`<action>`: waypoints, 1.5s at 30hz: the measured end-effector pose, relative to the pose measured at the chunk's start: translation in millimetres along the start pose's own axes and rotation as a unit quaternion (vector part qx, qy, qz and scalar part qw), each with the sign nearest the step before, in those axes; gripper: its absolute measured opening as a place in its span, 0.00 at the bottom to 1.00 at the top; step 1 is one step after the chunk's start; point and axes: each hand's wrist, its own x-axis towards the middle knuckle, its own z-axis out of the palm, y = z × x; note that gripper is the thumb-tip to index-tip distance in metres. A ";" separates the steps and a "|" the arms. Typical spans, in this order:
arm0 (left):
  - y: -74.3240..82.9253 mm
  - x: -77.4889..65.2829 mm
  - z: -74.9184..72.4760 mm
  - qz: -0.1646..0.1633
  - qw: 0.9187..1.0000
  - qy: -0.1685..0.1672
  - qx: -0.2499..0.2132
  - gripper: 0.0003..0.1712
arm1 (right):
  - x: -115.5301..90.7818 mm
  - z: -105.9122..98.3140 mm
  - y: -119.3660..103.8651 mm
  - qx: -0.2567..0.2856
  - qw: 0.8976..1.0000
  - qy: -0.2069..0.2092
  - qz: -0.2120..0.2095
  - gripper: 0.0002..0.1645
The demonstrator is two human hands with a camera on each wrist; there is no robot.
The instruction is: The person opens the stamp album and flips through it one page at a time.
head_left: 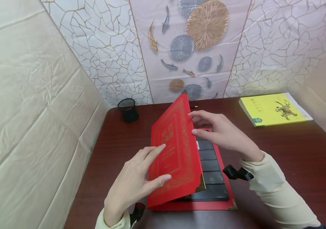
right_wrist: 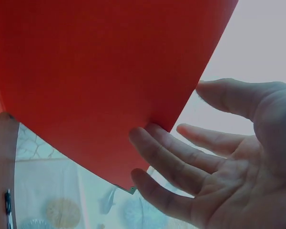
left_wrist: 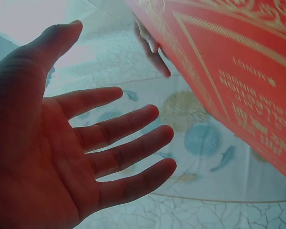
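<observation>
A red album (head_left: pixel 169 149) with gold print and metal corners lies on the table, its front cover tilted up partway. Black pocketed pages (head_left: pixel 210 165) show beneath, on the right. Along the cover's free edge, my right hand (head_left: pixel 223 132) touches it with thumb and fingers. The right wrist view shows those fingertips against the plain red inner face (right_wrist: pixel 95 71), and the thumb tip at the edge. My left hand (head_left: pixel 135 176) hovers at the cover's outer face, fingers spread. In the left wrist view this hand (left_wrist: pixel 86 143) holds nothing and stands apart from the printed cover (left_wrist: pixel 238 62).
A black mesh pen cup (head_left: pixel 128 111) stands at the back left of the dark wooden table (head_left: pixel 283 178). A yellow book (head_left: pixel 274 109) lies at the back right. Behind the album is a pen (head_left: pixel 194 107), partly hidden. Fabric walls (head_left: pixel 117 54) border the table.
</observation>
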 end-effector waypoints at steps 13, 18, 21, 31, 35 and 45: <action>27.2 -4.3 -4.3 0.113 0.991 -0.010 -0.073 0.36 | 8.4 19.7 -12.7 0.016 0.998 -0.009 -0.053 0.34; 28.3 -1.0 -5.7 0.129 0.989 -0.001 -0.072 0.34 | 9.5 22.0 -13.5 0.017 0.999 -0.013 -0.047 0.33; 28.6 0.8 -5.7 0.135 0.989 0.004 -0.067 0.32 | 10.4 23.4 -13.1 0.025 0.998 -0.020 -0.046 0.32; 29.5 -1.3 -13.9 0.093 0.994 0.027 -0.048 0.27 | 13.0 27.1 -3.5 0.009 0.999 -0.017 -0.038 0.30; 27.8 -6.6 -20.7 0.056 0.997 0.036 -0.029 0.26 | 16.0 27.1 10.6 -0.005 0.999 -0.008 -0.031 0.28; 15.2 -24.1 -33.1 0.058 0.992 0.109 0.001 0.19 | 16.3 31.8 44.4 -0.084 0.996 0.000 0.035 0.30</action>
